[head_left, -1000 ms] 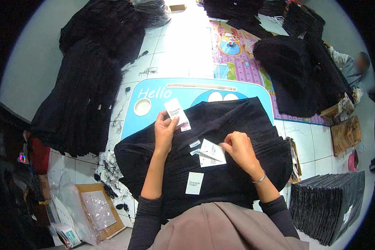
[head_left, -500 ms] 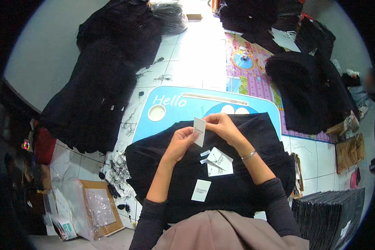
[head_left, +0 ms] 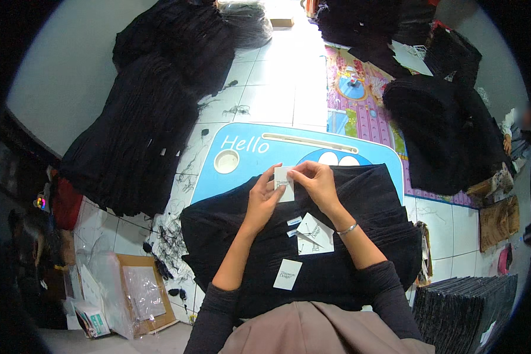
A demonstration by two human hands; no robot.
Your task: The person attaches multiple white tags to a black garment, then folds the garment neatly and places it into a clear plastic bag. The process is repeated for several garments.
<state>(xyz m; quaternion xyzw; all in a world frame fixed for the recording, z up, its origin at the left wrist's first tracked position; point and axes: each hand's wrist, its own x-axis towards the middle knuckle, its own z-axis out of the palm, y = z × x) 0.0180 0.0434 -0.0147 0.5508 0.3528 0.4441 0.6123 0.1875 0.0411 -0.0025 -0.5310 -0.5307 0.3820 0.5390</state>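
Observation:
Upright between my two hands is a white printed hang tag (head_left: 284,195). My left hand (head_left: 264,200) grips its left side and lower face, thumb in front. My right hand (head_left: 316,182) pinches near its top right corner; whether a string is between those fingertips is too small to tell. Below them lies black cloth (head_left: 242,259), which looks like folded garments. On it, a few more white tags (head_left: 321,241) overlap, with thin dark strings and two small pale labels (head_left: 294,221) beside them. A single white tag (head_left: 288,274) lies closer to me.
The cloth covers part of a blue lap table (head_left: 206,183) with a round cup recess (head_left: 226,161). Tall black cloth piles stand at left (head_left: 130,135) and right (head_left: 436,130). A black stack (head_left: 466,310) is near right, a cardboard piece (head_left: 144,289) near left. Another person (head_left: 516,138) is at the right edge.
The held tag has turned from a slant to nearly straight, facing me. My right fingertips have come onto its upper corner. At the right edge, more of the other person shows.

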